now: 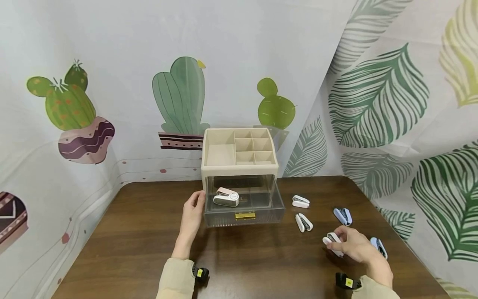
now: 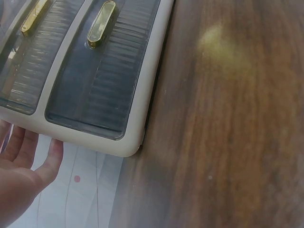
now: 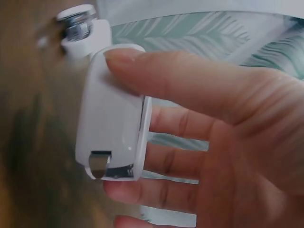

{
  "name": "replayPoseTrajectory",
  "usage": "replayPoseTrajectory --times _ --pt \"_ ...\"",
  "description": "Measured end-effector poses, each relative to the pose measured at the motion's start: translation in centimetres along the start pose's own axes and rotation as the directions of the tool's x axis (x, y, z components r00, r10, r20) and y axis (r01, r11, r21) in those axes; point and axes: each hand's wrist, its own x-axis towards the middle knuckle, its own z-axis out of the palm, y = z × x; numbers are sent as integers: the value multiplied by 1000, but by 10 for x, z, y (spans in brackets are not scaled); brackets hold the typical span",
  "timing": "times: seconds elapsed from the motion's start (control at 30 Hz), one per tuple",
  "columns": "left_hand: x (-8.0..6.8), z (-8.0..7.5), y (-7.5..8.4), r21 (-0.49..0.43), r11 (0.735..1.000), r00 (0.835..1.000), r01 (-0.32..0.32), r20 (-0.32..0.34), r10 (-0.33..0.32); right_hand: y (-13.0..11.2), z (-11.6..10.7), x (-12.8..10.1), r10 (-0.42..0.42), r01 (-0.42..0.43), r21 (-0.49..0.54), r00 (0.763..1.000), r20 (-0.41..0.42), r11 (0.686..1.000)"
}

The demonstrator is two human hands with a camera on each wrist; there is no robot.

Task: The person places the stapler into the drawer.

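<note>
A white stapler (image 3: 111, 114) is pinched between the thumb and fingers of my right hand (image 1: 354, 245), over the right part of the table. My left hand (image 1: 192, 214) rests its fingertips against the left side of the cream desktop organizer (image 1: 239, 170), whose top drawer is pulled out. Inside that clear drawer (image 1: 261, 216) lies a pink and white stapler (image 1: 226, 197). In the left wrist view, fingers (image 2: 54, 154) lie along the organizer's side wall, partly hidden behind it.
Two white staplers (image 1: 301, 202) lie right of the drawer. A blue stapler (image 1: 342, 216) sits beyond my right hand, and another blue stapler (image 1: 379, 248) lies beside it near the table's right edge. Lower drawers with gold handles (image 2: 101, 23) are closed. A printed curtain (image 1: 239, 62) hangs behind.
</note>
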Motion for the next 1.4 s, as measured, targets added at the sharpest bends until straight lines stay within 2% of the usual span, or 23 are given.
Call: replayPoseTrajectory --times 0.13,0.2,0.43,0.6,0.83,0.97,1.13,1.23,1.4 --pt "-8 1 20 18 1000 1000 13 17 -13 -12 -10 -4 -22 20 -31 999 -40 999" --pt "-9 2 19 17 1000 1000 11 24 -12 -18 -14 -7 -38 35 -47 997 -60 998" --pt "3 8 -19 -2 1000 1000 -9 -4 9 -41 -26 -9 -118 106 -90 984 -130 990" --pt "4 8 -21 2 1000 1000 -22 -18 22 -65 -37 -10 -176 156 -110 963 -203 982" --pt "5 6 -20 -3 1000 999 -27 -20 27 -101 -49 -7 -279 259 -106 915 -292 960" --pt "4 5 -16 11 1000 999 -23 -29 23 -122 -55 -6 -325 304 -113 891 -317 946" --pt "-4 2 11 28 999 999 -40 -19 41 -143 -59 -2 -378 356 -126 864 -332 926" --pt "-6 1 19 38 998 999 -52 -14 52 -153 -59 0 -395 372 -132 857 -331 919" --pt "1 0 -3 30 999 999 -26 -24 26 -170 -58 2 -409 391 -120 858 -311 912"
